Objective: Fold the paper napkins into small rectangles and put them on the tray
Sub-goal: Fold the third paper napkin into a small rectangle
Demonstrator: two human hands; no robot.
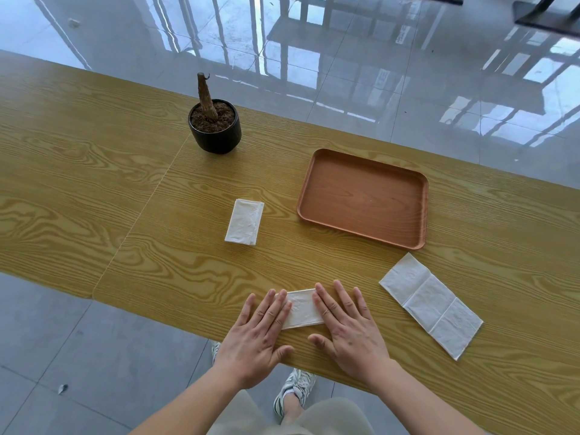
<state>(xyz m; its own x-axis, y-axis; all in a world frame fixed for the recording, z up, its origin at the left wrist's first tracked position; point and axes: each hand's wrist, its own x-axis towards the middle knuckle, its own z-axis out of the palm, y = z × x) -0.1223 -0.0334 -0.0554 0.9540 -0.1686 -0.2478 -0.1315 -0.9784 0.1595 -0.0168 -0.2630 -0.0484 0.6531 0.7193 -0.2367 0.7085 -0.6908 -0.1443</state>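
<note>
At the near edge of the wooden surface (125, 199), the left hand (255, 334) and the right hand (348, 328) lie flat, fingers straight and spread, gripping nothing; each presses one end of a small folded napkin (303, 309) lying between them; a second folded napkin (244, 221) rests farther out, left of the brown tray (364, 196) and apart from it; a longer, creased napkin strip (431, 304) lies slantwise near the tray's near edge, right of the right hand; a dark pot (216, 133) holding a bare stem stands beyond.

Potted stump (214, 125) on wooden table (94, 189)
</note>
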